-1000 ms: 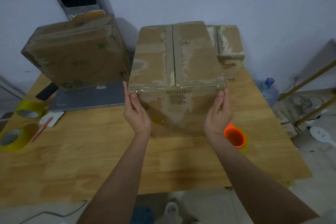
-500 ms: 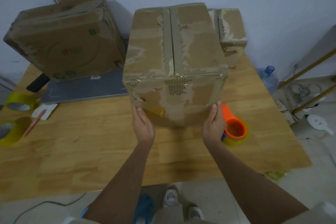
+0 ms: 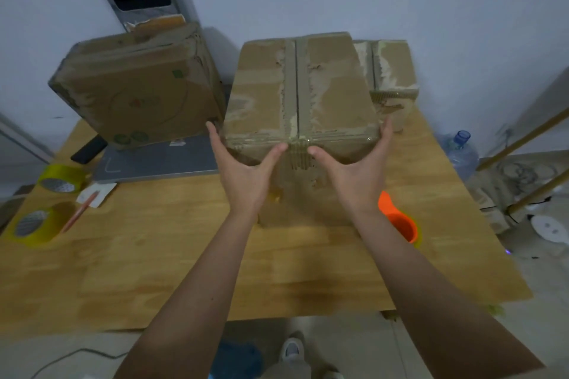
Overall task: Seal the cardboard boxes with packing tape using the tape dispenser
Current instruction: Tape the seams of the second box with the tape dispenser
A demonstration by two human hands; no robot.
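1. middle cardboard box [image 3: 300, 101] is set on the wooden table [image 3: 154, 255]; near top edge is bracketed by left hand [image 3: 243, 172] and right hand [image 3: 354, 169], both spread wide, nothing clasped.
2. orange tape dispenser [image 3: 398, 221] could be knocked off if the box is dragged right.

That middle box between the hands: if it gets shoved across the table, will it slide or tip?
The middle box probably slides: it sits flat on smooth table. Pushed near the top, where the left hand and right hand are, it might tip. Worn cardboard may dent.
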